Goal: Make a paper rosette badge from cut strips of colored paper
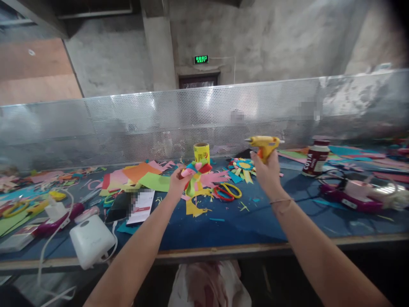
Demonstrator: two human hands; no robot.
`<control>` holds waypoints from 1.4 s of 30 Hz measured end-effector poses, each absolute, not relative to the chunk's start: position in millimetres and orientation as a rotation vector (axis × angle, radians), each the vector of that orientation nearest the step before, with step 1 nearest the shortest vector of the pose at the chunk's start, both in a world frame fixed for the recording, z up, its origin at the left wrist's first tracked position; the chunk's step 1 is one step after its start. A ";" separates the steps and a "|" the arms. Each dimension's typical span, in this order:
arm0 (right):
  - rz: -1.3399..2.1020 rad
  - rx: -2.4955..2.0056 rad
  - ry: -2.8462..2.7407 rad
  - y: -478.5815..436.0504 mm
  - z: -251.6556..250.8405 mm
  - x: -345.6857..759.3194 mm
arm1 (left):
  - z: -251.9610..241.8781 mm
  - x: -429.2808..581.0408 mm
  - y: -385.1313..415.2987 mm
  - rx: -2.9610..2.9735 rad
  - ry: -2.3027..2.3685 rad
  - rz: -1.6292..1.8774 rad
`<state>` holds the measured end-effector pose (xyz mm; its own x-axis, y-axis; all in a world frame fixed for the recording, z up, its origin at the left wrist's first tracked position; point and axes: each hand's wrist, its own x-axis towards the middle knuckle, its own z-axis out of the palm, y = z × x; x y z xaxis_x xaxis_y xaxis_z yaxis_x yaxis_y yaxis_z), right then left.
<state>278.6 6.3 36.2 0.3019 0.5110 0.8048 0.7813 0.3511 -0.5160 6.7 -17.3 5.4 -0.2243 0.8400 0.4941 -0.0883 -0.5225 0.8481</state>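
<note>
My left hand (179, 181) pinches a colourful paper flower (197, 172) with pink, green, red and blue strips, held above the table's middle. In my right hand (267, 170) is a yellow glue gun (264, 144), gripped by its handle, its nozzle pointing left toward the flower but apart from it. Below and between the hands lie scissors (227, 192) with red and yellow handles. A yellow roll (201, 152) stands upright behind the flower. Another paper flower (243, 165), blue and yellow, rests left of my right hand.
Coloured paper sheets (155, 181) and scraps cover much of the blue table (223, 236). A phone (140, 207), a white charger (92, 241) with cables and a purple power strip (59, 221) lie left. At right are a dark red bottle (316, 157) and another power strip (351, 198). A perforated metal screen (159, 123) stands behind.
</note>
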 end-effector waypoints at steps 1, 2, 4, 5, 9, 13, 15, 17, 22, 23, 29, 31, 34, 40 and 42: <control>-0.334 -1.271 -1.361 3.1 35.4 264.8 | 5.3 7.5 -17.8 1.367 0.927 1.811; -0.408 -1.254 -1.377 0.5 33.0 252.2 | 5.2 8.2 -18.1 1.365 0.922 1.805; -0.546 -1.219 -1.495 -3.0 24.2 232.5 | 4.2 9.4 -17.8 1.376 0.917 1.786; -0.605 -1.197 -1.574 -4.1 18.7 225.8 | 3.2 9.9 -17.2 1.389 0.917 1.775; -0.731 -1.179 -1.718 -7.0 -1.1 217.3 | -2.2 10.6 -12.6 1.455 0.901 1.772; -0.786 -1.222 -1.720 -10.5 -6.3 221.7 | -2.8 11.7 -11.8 1.485 0.858 1.768; -0.795 -1.227 -1.726 -11.9 -5.3 223.3 | -1.1 12.5 -13.3 1.445 0.872 1.758; -0.789 -1.219 -1.731 -12.9 -4.2 223.9 | 0.1 13.1 -14.7 1.420 0.893 1.767; -0.759 -1.210 -1.746 -14.3 -3.9 223.7 | -1.7 13.2 -15.1 1.513 0.950 1.780; -0.762 -1.210 -1.748 -14.5 -4.1 223.7 | -2.2 13.3 -15.0 1.521 0.946 1.773; -0.805 -1.226 -1.774 -15.2 -4.2 224.6 | -2.9 13.8 -13.8 1.496 0.879 1.761; -0.797 -1.236 -1.775 -15.3 -4.3 224.9 | -2.6 13.7 -13.4 1.490 0.901 1.770; -0.770 -1.237 -1.780 -15.7 -4.2 224.9 | -1.2 13.8 -14.5 1.502 0.922 1.785; -0.817 -1.227 -1.765 -17.1 -2.3 224.5 | 3.3 14.9 -19.7 1.529 0.897 1.793; -0.850 -1.211 -1.754 -17.4 -1.7 224.6 | 2.7 14.4 -19.3 1.537 0.908 1.792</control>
